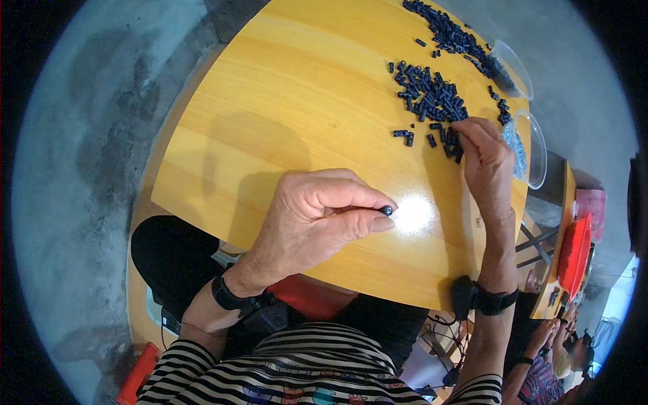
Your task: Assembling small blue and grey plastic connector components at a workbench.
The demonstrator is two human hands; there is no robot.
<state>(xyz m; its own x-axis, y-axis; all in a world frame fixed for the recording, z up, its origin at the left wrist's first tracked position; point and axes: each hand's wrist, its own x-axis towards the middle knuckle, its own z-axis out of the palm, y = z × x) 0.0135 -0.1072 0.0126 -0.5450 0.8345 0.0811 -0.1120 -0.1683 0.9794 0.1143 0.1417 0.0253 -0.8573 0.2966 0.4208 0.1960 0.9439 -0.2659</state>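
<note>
Tbl (283, 88) looks glossy wood, blk pcs (434, 99) smooth plastic.

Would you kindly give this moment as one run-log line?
left hand: pinching small black part | right hand: at edge of black-part pile on yellow table | nearer clear tub: beside right hand

The scene is brightly lit, with a white patch of glare (413, 214) burning out part of the yellow table (304, 81) between the left hand (317, 209) and the right hand (487, 162). Soft-edged shadows fall on the tabletop to the left of both hands. The grey floor (88, 223) looks dimmer and bluish. The fisheye lens bows the table's edges, and black fills the corners. The dark pieces (432, 94) blend together in their pile; the person at lower right (540, 378) is small and indistinct.
</note>
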